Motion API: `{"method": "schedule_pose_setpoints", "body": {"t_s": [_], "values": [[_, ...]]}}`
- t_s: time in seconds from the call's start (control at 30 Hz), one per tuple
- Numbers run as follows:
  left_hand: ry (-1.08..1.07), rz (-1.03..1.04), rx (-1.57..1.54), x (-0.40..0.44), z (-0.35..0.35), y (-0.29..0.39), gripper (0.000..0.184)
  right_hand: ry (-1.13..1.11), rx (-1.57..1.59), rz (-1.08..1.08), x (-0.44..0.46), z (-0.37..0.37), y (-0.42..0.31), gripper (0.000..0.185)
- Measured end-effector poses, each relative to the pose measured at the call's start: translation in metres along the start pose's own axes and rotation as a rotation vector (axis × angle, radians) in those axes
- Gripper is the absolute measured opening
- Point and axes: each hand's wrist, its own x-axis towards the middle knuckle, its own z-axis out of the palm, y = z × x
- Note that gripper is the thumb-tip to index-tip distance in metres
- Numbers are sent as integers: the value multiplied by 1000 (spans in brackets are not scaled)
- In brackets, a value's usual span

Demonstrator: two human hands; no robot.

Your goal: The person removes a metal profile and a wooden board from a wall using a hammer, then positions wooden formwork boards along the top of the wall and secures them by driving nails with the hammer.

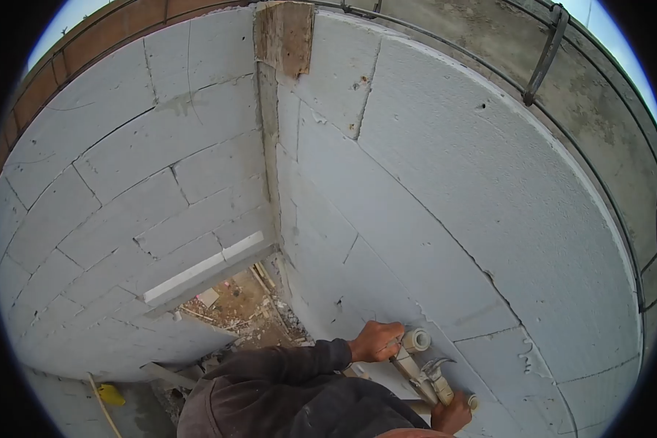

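Low in the view, my left hand [376,342] is closed around the upper end of a short wooden piece [409,367]. Right beside its fingers, the round, hollow-looking end of a pale pole [417,339] sits close to the wall. My right hand [451,414] is wrapped round the pale handle of what looks like a claw hammer [436,367]; its metal head lies against or just over the wooden piece. Another round pole end [473,402] shows next to my right hand. My dark sleeves and body hide what lies beneath.
Pale block walls [445,219] meet at a corner topped by a wooden board [285,36]. Steel bars [547,58] run along the right wall's top. Below the left wall, an opening shows rubble-strewn ground [241,299]. A yellow object [111,394] lies at lower left.
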Motion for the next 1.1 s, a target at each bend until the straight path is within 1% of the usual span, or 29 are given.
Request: {"method": "schedule_pose_setpoints", "body": {"t_s": [0.07,0.13,0.17,0.23,0.27,0.33,0.4,0.43,0.47,0.53,0.6,0.67,0.73,0.8,0.87,0.9,0.97,1.03,1.07,1.1], "values": [[-11,-7,-11,-1,-1,-3,27,-3,3,8,0,3,-3,21],[-33,-11,-25,-3,-2,-4,27,63,35,-35,-2,1,-3,19],[-46,-19,-29,-4,-1,-5,28,61,37,-32,-5,10,10,19],[-61,-32,-33,-3,0,-7,28,147,-72,-342,-16,31,38,76],[-59,-21,-45,-3,0,-8,29,141,-69,-341,-5,7,2,76],[-64,-16,-52,-1,-1,-7,29,-11,723,-55,27,-44,-85,18],[-54,22,-41,-1,-2,-8,30,-197,1057,5,45,-71,-138,20],[-92,-29,-28,-1,-2,-9,33,-300,1168,-63,53,-77,-159,23],[-104,-34,-28,-2,-1,-9,33,-400,1277,-130,61,-83,-179,26],[-45,24,-62,-1,2,-12,34,-586,1601,-314,85,-97,-228,26],[-20,12,-65,-3,0,-13,33,-597,1855,-315,101,-99,-288,24],[1,2,-62,-6,1,-11,32,-422,2058,-379,118,-105,-353,18],[28,-9,-58,-8,4,-11,31,-280,2234,-424,144,-113,-419,17],[74,-37,-49,-10,9,-6,30,-190,2377,-487,168,-124,-474,21],[180,-95,2,-25,-1,1,29,-133,2443,-499,184,-142,-526,24],[260,-149,49,-46,-12,5,28,-155,2479,-470,193,-152,-550,25],[496,-340,343,-151,-69,16,28,-180,2524,-453,211,-172,-597,26],[739,-557,748,-272,-118,30,27,-45,2641,-360,227,-188,-641,26],[828,-645,939,-325,-136,37,26,-51,2654,-367,238,-195,-664,26],[908,-741,1125,-376,-148,45,26,54,2683,-336,249,-202,-687,24]]}}
